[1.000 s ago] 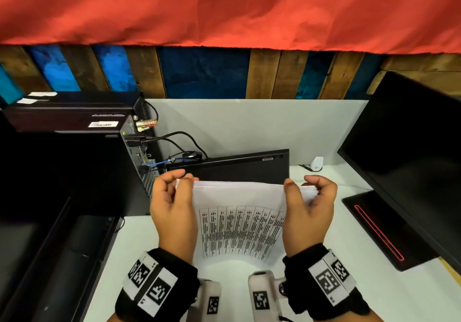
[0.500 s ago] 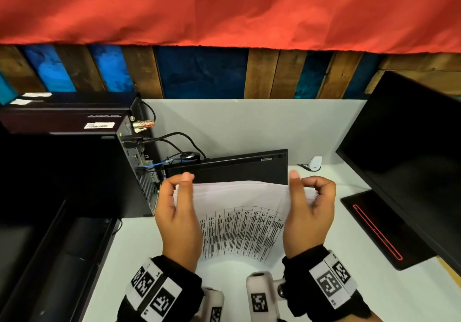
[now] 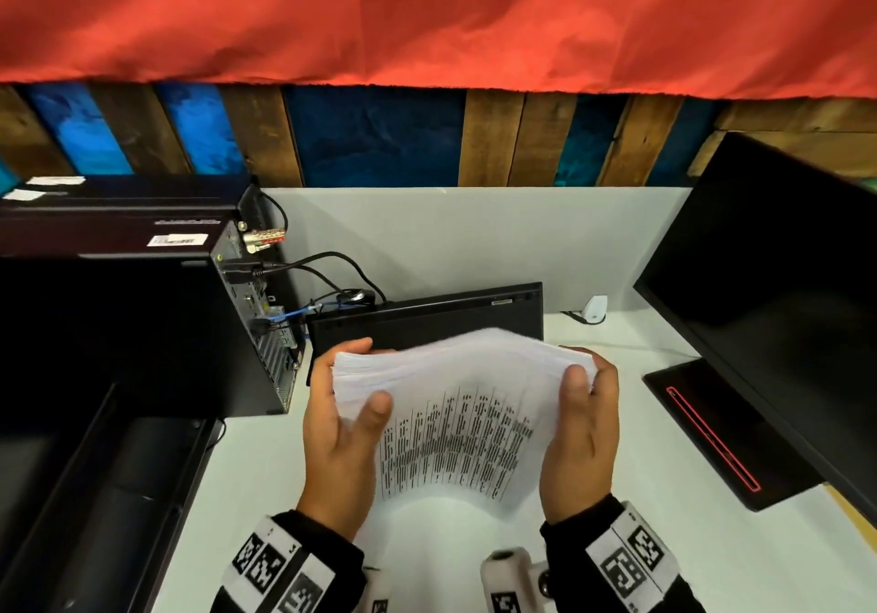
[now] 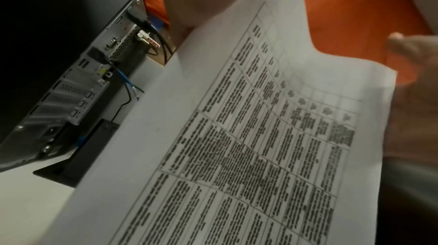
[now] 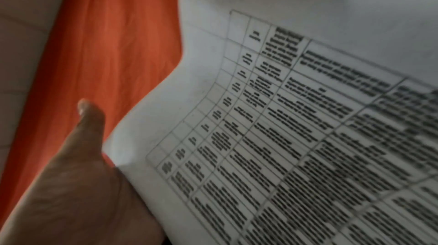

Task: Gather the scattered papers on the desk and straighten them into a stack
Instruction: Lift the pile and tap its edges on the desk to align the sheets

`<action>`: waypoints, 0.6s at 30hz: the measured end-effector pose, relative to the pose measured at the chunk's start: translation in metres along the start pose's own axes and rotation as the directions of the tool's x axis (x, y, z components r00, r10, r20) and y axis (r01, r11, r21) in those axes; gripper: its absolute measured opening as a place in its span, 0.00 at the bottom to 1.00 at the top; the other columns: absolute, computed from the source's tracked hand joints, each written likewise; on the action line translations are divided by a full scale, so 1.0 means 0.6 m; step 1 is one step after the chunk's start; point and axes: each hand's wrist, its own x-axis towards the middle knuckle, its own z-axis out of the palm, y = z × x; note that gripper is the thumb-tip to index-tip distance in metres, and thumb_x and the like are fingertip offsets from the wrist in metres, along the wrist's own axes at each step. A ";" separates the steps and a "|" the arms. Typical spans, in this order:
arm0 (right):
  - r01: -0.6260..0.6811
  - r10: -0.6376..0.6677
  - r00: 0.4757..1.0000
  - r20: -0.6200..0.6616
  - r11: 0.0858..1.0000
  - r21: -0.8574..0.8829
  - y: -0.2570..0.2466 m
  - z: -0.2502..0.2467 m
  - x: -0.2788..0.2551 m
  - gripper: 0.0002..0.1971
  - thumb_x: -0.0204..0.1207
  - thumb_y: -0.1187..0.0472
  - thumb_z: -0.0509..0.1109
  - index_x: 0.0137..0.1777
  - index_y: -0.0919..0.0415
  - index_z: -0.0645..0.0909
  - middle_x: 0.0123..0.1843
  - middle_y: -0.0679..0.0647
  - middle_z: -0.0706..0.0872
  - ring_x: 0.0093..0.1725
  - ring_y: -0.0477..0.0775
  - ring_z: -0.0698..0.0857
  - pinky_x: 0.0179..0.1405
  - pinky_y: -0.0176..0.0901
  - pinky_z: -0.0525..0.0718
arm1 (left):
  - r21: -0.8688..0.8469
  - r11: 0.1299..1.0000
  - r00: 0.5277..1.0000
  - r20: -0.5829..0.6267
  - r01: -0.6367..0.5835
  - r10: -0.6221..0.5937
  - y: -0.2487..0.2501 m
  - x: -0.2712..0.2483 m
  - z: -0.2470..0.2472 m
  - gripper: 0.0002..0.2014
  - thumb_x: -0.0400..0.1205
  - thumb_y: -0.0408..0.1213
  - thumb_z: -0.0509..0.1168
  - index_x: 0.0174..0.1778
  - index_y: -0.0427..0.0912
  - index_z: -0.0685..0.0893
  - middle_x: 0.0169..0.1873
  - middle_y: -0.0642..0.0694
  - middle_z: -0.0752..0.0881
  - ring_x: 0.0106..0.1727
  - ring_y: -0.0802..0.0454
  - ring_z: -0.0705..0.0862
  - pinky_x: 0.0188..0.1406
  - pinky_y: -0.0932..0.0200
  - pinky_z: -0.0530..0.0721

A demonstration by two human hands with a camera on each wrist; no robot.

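Note:
A sheaf of white papers (image 3: 455, 403) printed with tables stands on its lower edge on the white desk (image 3: 664, 541), bowed toward me. My left hand (image 3: 346, 403) grips its left side, thumb on the printed face and fingers curled behind. My right hand (image 3: 583, 403) grips the right side the same way. The top edges of the sheets look blurred and fanned. In the left wrist view the printed sheet (image 4: 249, 146) fills the frame, and the right wrist view shows the sheet (image 5: 296, 127) with my right thumb (image 5: 92, 118) beside its edge.
A black computer tower (image 3: 142, 327) with rear cables stands at the left. A black keyboard (image 3: 427, 323) leans behind the papers. A black monitor (image 3: 778, 289) on its base (image 3: 712, 432) stands to the right. A small white device (image 3: 595, 308) lies near the back wall.
Both hands have closed onto the sides of the sheaf, thumbs now pressed on the front. The top of the papers has risen and bowed more.

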 end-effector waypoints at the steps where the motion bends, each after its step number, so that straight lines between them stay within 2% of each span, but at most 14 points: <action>1: 0.013 -0.013 0.999 0.043 1.000 -0.007 0.002 -0.002 -0.003 0.27 0.70 0.37 0.63 0.58 0.58 0.74 0.44 0.43 0.85 0.44 0.43 0.85 0.42 0.34 0.84 | 0.004 1.000 1.000 0.022 -0.002 0.002 -0.003 0.000 -0.003 0.37 0.59 0.66 0.77 0.60 0.52 0.78 0.51 0.47 0.89 0.53 0.51 0.89 0.47 0.61 0.87; 4: 0.054 -0.053 0.996 0.072 0.998 -0.018 0.007 -0.009 -0.004 0.32 0.63 0.43 0.74 0.66 0.43 0.68 0.55 0.39 0.83 0.53 0.39 0.85 0.50 0.30 0.84 | -0.022 1.000 1.000 0.009 0.003 -0.003 -0.004 0.003 -0.007 0.42 0.54 0.63 0.81 0.62 0.52 0.76 0.52 0.51 0.90 0.55 0.55 0.88 0.49 0.66 0.85; 6: 0.147 -0.138 0.987 0.085 0.983 -0.106 0.004 -0.011 -0.006 0.38 0.63 0.48 0.76 0.73 0.37 0.62 0.64 0.47 0.76 0.65 0.39 0.79 0.59 0.25 0.78 | 0.011 1.000 0.999 0.043 0.012 -0.013 -0.004 0.001 -0.005 0.44 0.53 0.63 0.81 0.63 0.53 0.75 0.53 0.52 0.89 0.56 0.55 0.88 0.50 0.66 0.85; 7: 0.215 -0.195 0.974 0.117 0.958 -0.190 0.003 -0.011 -0.009 0.39 0.65 0.50 0.77 0.75 0.40 0.62 0.67 0.51 0.72 0.68 0.38 0.74 0.62 0.21 0.74 | 0.048 0.999 0.999 0.054 0.003 -0.006 -0.004 -0.001 -0.003 0.44 0.54 0.63 0.81 0.65 0.56 0.74 0.54 0.53 0.88 0.57 0.55 0.87 0.52 0.64 0.85; 9: 0.294 -0.255 0.953 0.160 0.904 -0.310 0.011 -0.012 -0.012 0.37 0.68 0.58 0.77 0.76 0.46 0.66 0.68 0.55 0.67 0.69 0.31 0.69 0.61 0.15 0.69 | 0.104 0.993 0.998 0.041 -0.056 0.052 0.000 -0.007 0.001 0.42 0.59 0.61 0.80 0.68 0.61 0.70 0.59 0.54 0.85 0.63 0.54 0.84 0.59 0.61 0.84; 12: 0.239 -0.205 0.969 0.136 0.913 -0.330 0.009 -0.011 -0.010 0.31 0.72 0.62 0.77 0.73 0.45 0.71 0.67 0.52 0.63 0.64 0.20 0.68 0.55 0.11 0.70 | 0.210 0.953 0.975 0.077 -0.219 0.207 0.017 -0.007 0.008 0.38 0.70 0.50 0.75 0.74 0.65 0.65 0.71 0.52 0.76 0.74 0.49 0.76 0.71 0.52 0.76; 13: 0.244 -0.206 0.968 0.143 0.905 -0.349 0.007 -0.010 -0.010 0.29 0.72 0.62 0.76 0.71 0.46 0.73 0.67 0.51 0.63 0.65 0.20 0.69 0.56 0.15 0.74 | 0.297 0.915 0.961 0.123 -0.272 0.246 0.023 -0.006 0.012 0.34 0.72 0.48 0.72 0.74 0.64 0.68 0.73 0.51 0.74 0.76 0.49 0.73 0.73 0.54 0.73; 15: 0.290 -0.236 0.955 0.180 0.876 -0.385 0.006 -0.007 -0.010 0.24 0.71 0.61 0.76 0.67 0.46 0.78 0.68 0.49 0.64 0.66 0.27 0.71 0.58 0.25 0.80 | 0.437 0.840 0.946 0.194 -0.322 0.261 0.024 -0.004 0.015 0.23 0.76 0.47 0.70 0.68 0.59 0.77 0.75 0.49 0.71 0.77 0.56 0.70 0.70 0.70 0.70; 16: 0.299 -0.242 0.952 0.189 0.869 -0.394 0.006 -0.006 -0.011 0.23 0.71 0.61 0.76 0.66 0.46 0.79 0.67 0.49 0.64 0.67 0.28 0.71 0.59 0.24 0.80 | 0.459 0.833 0.950 0.191 -0.310 0.249 0.023 -0.003 0.015 0.19 0.77 0.45 0.70 0.64 0.57 0.81 0.75 0.48 0.71 0.77 0.60 0.70 0.67 0.77 0.69; 18: 0.284 -0.235 0.957 0.169 0.877 -0.387 0.007 -0.006 -0.010 0.24 0.70 0.63 0.77 0.65 0.45 0.79 0.66 0.50 0.65 0.66 0.27 0.71 0.58 0.18 0.76 | 0.459 0.841 0.958 0.160 -0.287 0.240 0.019 -0.001 0.012 0.16 0.78 0.40 0.69 0.62 0.58 0.81 0.73 0.44 0.73 0.74 0.67 0.71 0.64 0.83 0.67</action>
